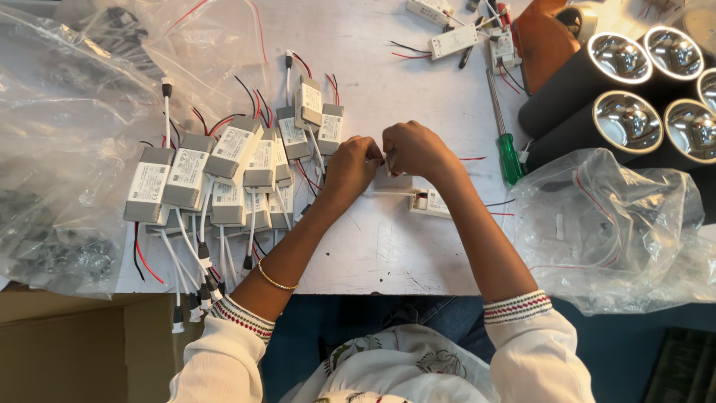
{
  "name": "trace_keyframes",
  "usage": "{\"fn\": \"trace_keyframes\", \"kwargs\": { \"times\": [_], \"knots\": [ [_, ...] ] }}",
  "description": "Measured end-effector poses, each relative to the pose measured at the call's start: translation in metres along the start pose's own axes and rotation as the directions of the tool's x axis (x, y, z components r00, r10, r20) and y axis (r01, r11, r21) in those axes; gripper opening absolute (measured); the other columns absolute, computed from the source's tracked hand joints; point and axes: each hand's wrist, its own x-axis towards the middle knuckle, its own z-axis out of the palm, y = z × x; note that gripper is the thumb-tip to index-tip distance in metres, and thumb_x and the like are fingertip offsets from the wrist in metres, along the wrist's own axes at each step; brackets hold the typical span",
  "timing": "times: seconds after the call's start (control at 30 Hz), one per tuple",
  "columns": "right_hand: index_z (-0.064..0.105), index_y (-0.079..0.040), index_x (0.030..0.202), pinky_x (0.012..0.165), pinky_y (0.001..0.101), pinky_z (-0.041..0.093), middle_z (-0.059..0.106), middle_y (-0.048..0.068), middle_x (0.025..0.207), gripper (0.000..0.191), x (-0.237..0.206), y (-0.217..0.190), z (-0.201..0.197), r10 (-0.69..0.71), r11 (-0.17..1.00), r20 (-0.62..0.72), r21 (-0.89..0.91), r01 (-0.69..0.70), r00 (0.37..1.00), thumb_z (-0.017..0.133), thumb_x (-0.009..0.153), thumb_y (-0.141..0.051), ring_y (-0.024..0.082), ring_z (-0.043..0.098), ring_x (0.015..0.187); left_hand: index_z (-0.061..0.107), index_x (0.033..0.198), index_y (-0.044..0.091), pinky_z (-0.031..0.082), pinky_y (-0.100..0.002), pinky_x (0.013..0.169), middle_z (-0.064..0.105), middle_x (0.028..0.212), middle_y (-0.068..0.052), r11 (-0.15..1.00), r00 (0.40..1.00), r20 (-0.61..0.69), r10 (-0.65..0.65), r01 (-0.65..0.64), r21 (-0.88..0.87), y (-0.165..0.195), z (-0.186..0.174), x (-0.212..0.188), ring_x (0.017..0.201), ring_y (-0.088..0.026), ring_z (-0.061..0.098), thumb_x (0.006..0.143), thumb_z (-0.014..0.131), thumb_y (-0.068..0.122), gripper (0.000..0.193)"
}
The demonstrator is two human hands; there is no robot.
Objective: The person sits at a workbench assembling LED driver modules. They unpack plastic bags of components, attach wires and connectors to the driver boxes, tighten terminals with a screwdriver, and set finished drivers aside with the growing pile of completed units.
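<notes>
- A small white driver [393, 179] is pinched at its top edge between the left hand [349, 166] and right hand [412, 149], fingers closed on it, over the white table [388, 246].
- A second driver [431, 201] is seen just under the right wrist.
- Grey drivers [224, 172] with red and black leads are heaped to the left, near the left hand.
- A green screwdriver [507, 142] and black lamps [619, 97] are laid to the right.

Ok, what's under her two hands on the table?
A small white box with wires lies under the right hand; the left hand meets it. What the fingertips pinch is hidden.
</notes>
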Motion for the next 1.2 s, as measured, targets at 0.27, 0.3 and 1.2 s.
{"fn": "trace_keyframes", "kwargs": {
  "times": [0.27, 0.3, 1.2],
  "knots": [
    [0.060, -0.004, 0.089, 0.084, 0.0429, 0.051, 0.066, 0.009, 0.094, 0.026, -0.045, -0.003, 0.023, -0.251, 0.967, -0.363, -0.127, 0.219, 0.897, 0.080, 0.072, -0.005, 0.031, 0.063, 0.097, 0.072, 0.098, 0.004, 0.058, -0.040, 0.076, 0.077, 0.092, -0.015, 0.996, 0.997, 0.077, 0.028, -0.021, -0.091, -0.007, 0.004, 0.001, 0.089, -0.029, 0.076, 0.089, 0.077, 0.021, 0.019],
    [0.060, -0.004, 0.091, 0.085, 0.0424, 0.051, 0.065, 0.009, 0.095, 0.026, -0.051, -0.005, 0.025, -0.264, 0.964, -0.402, -0.130, 0.230, 0.877, 0.079, 0.074, -0.005, 0.031, 0.062, 0.098, 0.072, 0.099, 0.004, 0.059, -0.039, 0.076, 0.077, 0.093, -0.015, 0.995, 0.995, 0.095, 0.039, -0.029, -0.096, -0.008, 0.003, 0.001, 0.091, -0.029, 0.076, 0.091, 0.078, 0.024, 0.022],
    [0.059, -0.003, 0.104, 0.101, 0.0458, 0.035, 0.064, 0.011, 0.104, 0.040, -0.043, 0.020, 0.042, -0.139, 0.956, -0.483, 0.163, 0.245, 0.864, 0.086, 0.079, -0.019, 0.032, 0.058, 0.106, 0.066, 0.106, 0.003, 0.061, -0.036, 0.080, 0.075, 0.101, -0.011, 0.936, 0.990, 0.029, 0.141, -0.124, -0.331, 0.015, -0.002, 0.000, 0.095, -0.022, 0.075, 0.086, 0.081, 0.011, 0.027]
  ]
}}
